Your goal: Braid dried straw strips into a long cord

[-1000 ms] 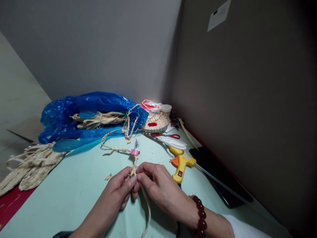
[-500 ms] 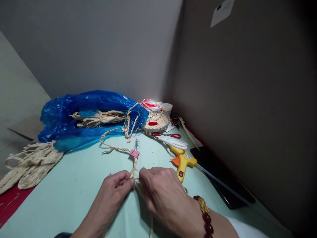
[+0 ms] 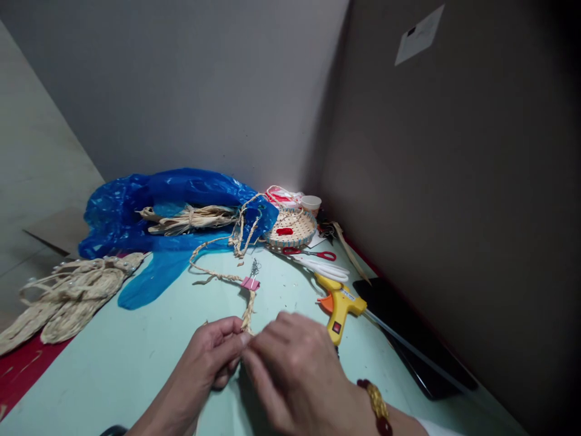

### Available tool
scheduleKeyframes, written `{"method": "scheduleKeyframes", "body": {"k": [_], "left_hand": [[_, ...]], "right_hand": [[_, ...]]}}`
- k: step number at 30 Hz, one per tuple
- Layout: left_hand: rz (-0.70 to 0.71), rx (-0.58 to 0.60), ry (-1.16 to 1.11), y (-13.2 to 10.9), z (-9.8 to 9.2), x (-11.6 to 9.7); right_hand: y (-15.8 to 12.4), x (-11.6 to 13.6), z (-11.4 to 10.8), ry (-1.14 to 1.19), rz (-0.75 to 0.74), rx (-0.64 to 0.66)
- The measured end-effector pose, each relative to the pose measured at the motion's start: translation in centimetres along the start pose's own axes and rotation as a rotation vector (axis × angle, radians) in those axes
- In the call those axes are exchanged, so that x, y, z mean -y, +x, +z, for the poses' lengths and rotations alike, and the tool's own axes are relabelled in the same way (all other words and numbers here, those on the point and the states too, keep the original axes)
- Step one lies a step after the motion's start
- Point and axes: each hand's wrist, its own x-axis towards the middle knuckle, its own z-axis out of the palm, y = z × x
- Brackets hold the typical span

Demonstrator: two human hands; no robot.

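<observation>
My left hand (image 3: 211, 358) is closed in a pinch on the near end of a braided straw cord (image 3: 247, 313) above the pale green table (image 3: 136, 345). My right hand (image 3: 290, 369), wearing a bead bracelet, is closed against the same spot and covers the loose strands. The straw cord runs away from my hands to a pink binder clip (image 3: 250, 283), then curls back toward the blue plastic bag (image 3: 172, 209).
A yellow glue gun (image 3: 338, 304) lies right of my hands, beside a black tablet (image 3: 408, 339). Red-handled scissors (image 3: 311, 254), a small woven basket (image 3: 290, 229) and a paper cup (image 3: 311, 203) sit behind. Woven straw pieces (image 3: 68, 297) lie at the left. Walls close the back and right.
My right hand has turned over and slid left over the cord end, hiding the loose strands that hung below. The view has shifted slightly, so everything sits a little further right.
</observation>
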Motion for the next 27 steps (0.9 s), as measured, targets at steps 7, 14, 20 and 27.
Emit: {"method": "scheduleKeyframes", "body": {"k": [7,14,20,27], "left_hand": [[0.043,0.008,0.093,0.3,0.1,0.1],[0.145,-0.073,0.286,-0.2,0.6,0.0],[0.207,-0.207,0.477,-1.2,0.6,-0.2],[0.352,-0.224,0.59,-2.6,1.8,0.7]], "right_hand": [[1.7,-1.7,-0.9,0.953,0.554,0.372],[1.5,-2.2,0.9,0.811,0.574,0.21],[1.2,-1.4,0.6,0.682,0.566,0.083],[1.0,-0.8,0.1,0.62,0.492,0.07]]}}
